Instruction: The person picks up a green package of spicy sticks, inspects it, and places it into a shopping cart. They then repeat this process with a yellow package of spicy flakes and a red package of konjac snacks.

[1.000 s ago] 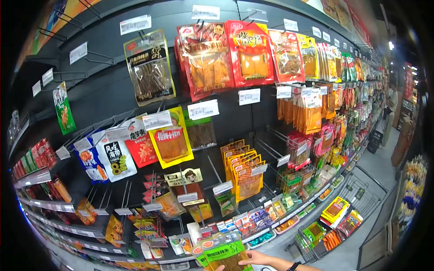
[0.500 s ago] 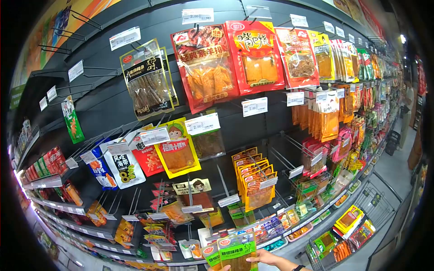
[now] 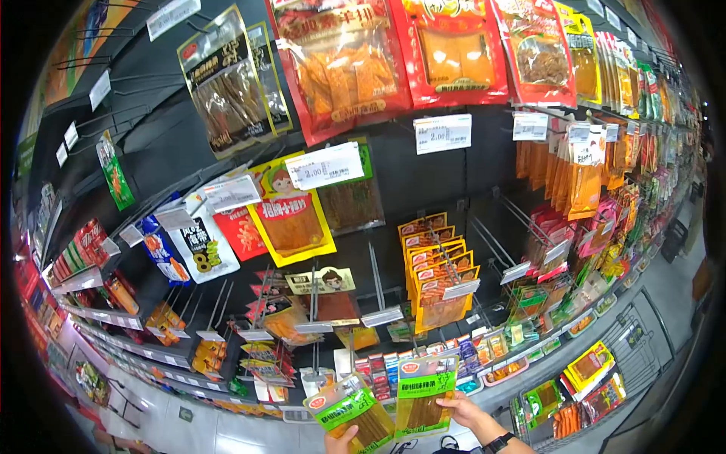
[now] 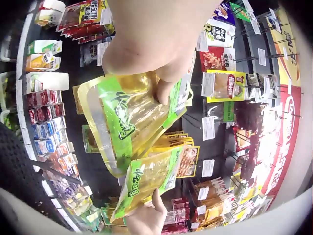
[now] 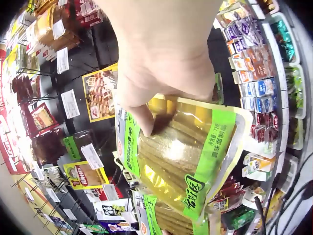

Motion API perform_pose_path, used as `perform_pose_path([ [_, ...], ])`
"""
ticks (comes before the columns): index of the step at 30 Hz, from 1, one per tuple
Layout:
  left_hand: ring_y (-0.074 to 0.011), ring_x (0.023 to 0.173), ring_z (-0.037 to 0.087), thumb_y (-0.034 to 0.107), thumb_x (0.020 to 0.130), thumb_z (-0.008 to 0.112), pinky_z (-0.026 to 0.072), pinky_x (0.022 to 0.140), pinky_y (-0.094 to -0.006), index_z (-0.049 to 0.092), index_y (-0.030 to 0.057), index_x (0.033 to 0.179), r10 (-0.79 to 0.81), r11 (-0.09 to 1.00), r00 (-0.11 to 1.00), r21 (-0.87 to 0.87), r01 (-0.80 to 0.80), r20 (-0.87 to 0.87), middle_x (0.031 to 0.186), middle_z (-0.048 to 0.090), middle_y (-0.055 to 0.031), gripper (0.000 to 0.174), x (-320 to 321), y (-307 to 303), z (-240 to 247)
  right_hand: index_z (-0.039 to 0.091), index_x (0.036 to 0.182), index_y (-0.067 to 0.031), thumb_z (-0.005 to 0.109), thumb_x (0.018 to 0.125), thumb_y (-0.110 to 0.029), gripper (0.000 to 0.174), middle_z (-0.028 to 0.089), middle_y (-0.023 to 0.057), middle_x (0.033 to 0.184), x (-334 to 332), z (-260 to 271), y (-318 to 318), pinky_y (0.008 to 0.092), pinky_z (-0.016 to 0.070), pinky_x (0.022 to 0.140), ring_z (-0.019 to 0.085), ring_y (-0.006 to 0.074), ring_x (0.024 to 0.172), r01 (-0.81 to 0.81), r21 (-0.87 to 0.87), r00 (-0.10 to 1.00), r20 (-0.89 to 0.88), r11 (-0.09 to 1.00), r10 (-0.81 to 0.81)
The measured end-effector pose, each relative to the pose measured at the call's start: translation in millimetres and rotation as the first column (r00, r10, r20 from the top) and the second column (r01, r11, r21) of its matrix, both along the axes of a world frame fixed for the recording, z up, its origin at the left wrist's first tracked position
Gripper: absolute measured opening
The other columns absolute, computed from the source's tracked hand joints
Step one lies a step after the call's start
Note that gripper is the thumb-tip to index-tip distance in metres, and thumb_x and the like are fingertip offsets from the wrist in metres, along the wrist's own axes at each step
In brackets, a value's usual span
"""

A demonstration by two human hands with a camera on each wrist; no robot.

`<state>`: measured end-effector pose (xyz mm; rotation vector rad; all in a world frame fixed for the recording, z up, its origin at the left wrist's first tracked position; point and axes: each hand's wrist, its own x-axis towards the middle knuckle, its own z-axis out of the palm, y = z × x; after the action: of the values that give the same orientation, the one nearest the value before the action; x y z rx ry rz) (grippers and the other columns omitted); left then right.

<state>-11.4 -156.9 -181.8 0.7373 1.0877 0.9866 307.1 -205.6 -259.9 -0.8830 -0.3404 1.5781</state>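
Snack shelves [image 3: 162, 140]: packets [image 3: 425, 393] in left grip [image 3: 342, 441], right grip [image 3: 465, 412]

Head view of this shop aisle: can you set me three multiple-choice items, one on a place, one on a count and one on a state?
1. Where is the wire shopping trolley?
A. at the lower right of the view
B. at the far left
C. overhead

2. How many green-labelled clear plastic snack packets do the left hand and right hand hold together?
A. one
B. two
C. four

3. What is the right hand doing?
A. hanging idle
B. pinching a packet
C. resting on the trolley

Answers:
1 A: its wire basket shows near the lower right edge.
2 B: there is the left packet and the right packet, one per hand.
3 B: its thumb and fingers close on the right packet.
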Motion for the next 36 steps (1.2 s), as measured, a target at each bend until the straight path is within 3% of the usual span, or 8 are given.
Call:
perform_pose_path([
  [4,-0.0083,0.052,0.053,0.008,0.090,0.067,0.0420,0.046,-0.0227,0.062,0.0033,0.112,-0.030,1.000,0.999,-0.006,0.030,0.016,0.083,0.063,-0.0021,0.023,12.4,-6.7,29.0,0.060,0.122,-0.0035,0.069,0.088,-0.006,0.035,0.066,0.0032,0.111,3.0,13.8,3.4,0.0353,0.0523,0.090,0.063,0.0177,0.102,0.010,-0.106,0.999,0.036,0.994,-0.006],
  [6,-0.0116,0.061,0.060,0.009,0.092,0.063,0.0478,0.053,-0.0237,0.062,0.0014,0.113,-0.069,0.997,0.997,0.021,0.068,0.032,0.089,0.066,-0.0051,0.022,12.5,-8.3,41.7,0.058,0.128,-0.0010,0.071,0.089,-0.010,0.043,0.062,0.0048,0.123,5.0,48.0,7.5,0.0337,0.0459,0.098,0.058,0.0162,0.112,0.029,-0.058,0.978,0.206,0.998,-0.016],
  [7,-0.0207,0.107,0.061,0.000,0.082,0.069,0.0476,0.096,-0.0368,0.054,0.0023,0.129,0.061,0.992,0.994,0.106,-0.071,0.094,0.120,0.063,-0.0078,0.050,15.9,1.1,16.6,0.056,0.132,-0.0017,0.071,0.089,-0.012,0.047,0.061,0.0049,0.127,5.4,78.2,8.9,0.0335,0.0421,0.102,0.054,0.0160,0.119,0.027,0.058,0.951,0.307,0.998,-0.044],
  [8,-0.0212,0.107,0.061,0.000,0.082,0.069,0.0476,0.096,-0.0368,0.054,0.0022,0.129,0.082,0.988,0.993,0.121,-0.092,0.087,0.119,0.063,-0.0081,0.049,5.0,3.3,-8.6,0.056,0.132,-0.0024,0.071,0.089,-0.014,0.047,0.060,0.0053,0.128,7.0,96.6,9.5,0.0331,0.0407,0.103,0.052,0.0158,0.120,0.000,0.121,0.925,0.377,0.993,-0.046],
  [11,-0.0212,0.106,0.062,-0.002,0.082,0.069,0.0480,0.095,-0.0360,0.055,0.0010,0.127,0.126,0.977,0.985,0.154,-0.144,0.119,0.118,0.064,-0.0086,0.047,10.4,-3.2,42.8,0.065,0.118,-0.0019,0.070,0.090,-0.017,0.031,0.068,0.0020,0.107,7.7,154.9,15.0,0.0290,0.0495,0.083,0.061,0.0112,0.095,-0.099,0.196,0.895,0.447,0.975,0.001],
  [20,-0.0208,0.105,0.063,-0.007,0.083,0.066,0.0490,0.094,-0.0344,0.059,-0.0017,0.121,0.127,0.973,0.967,0.162,-0.165,0.223,0.117,0.065,-0.0090,0.039,0.8,-9.1,38.5,0.065,0.113,-0.0001,0.072,0.087,-0.011,0.030,0.068,0.0029,0.104,1.5,224.4,15.1,0.0285,0.0494,0.080,0.062,0.0113,0.090,-0.064,0.346,0.887,0.450,0.936,-0.106],
  [30,-0.0212,0.107,0.063,-0.005,0.084,0.066,0.0480,0.095,-0.0340,0.058,-0.0021,0.122,0.107,0.980,0.970,0.142,-0.139,0.218,0.118,0.065,-0.0096,0.039,-10.2,-16.1,28.1,0.064,0.118,0.0002,0.072,0.087,-0.010,0.033,0.067,0.0033,0.112,10.7,220.8,10.1,0.0284,0.0476,0.089,0.060,0.0109,0.100,-0.064,0.377,0.874,0.469,0.924,-0.130],
  [36,-0.0213,0.107,0.063,-0.003,0.085,0.066,0.0472,0.096,-0.0343,0.058,-0.0016,0.122,0.156,0.972,0.968,0.145,-0.186,0.197,0.119,0.065,-0.0092,0.038,-10.7,-17.7,27.7,0.061,0.121,-0.0009,0.071,0.085,-0.009,0.038,0.066,0.0031,0.112,12.8,190.6,6.2,0.0286,0.0466,0.090,0.060,0.0119,0.101,0.026,0.333,0.940,0.312,0.943,-0.136],
])
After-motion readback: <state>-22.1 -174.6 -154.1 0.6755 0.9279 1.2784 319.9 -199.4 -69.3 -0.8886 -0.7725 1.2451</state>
